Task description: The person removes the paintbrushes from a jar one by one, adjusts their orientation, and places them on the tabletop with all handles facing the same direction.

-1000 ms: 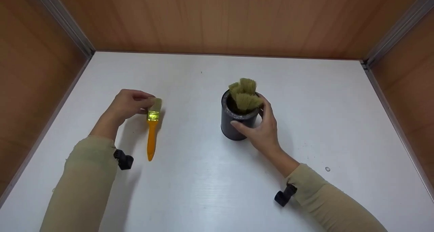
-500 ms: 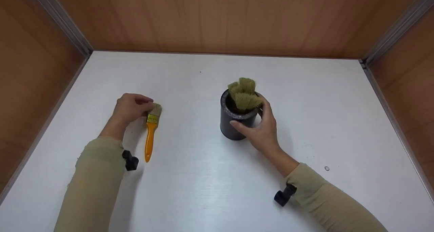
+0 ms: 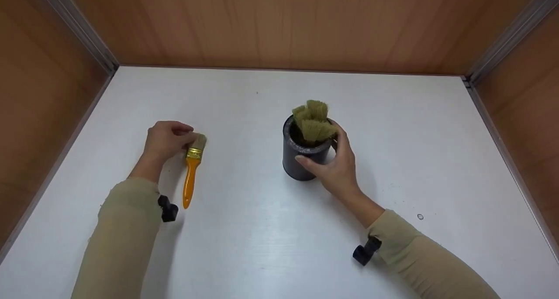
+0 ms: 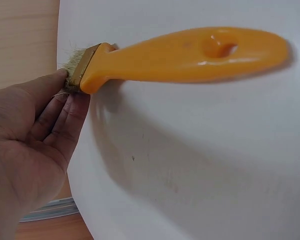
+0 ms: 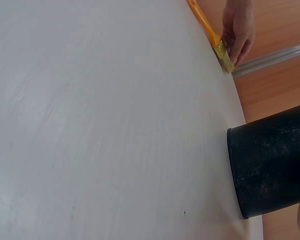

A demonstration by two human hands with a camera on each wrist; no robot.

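Left hand point(image 3: 168, 137) pinches the orange brush point(image 3: 191, 172) at its bristle end; right hand point(image 3: 336, 163) wraps the black cup point(image 3: 299, 159). Open white surface point(image 3: 262, 238) spreads toward 6 o'clock.

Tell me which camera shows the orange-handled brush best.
The left wrist view: the orange-handled brush fills the frame, the left hand pinching its bristles. The head view shows it whole but small; the right wrist view catches only part of it at the top edge.
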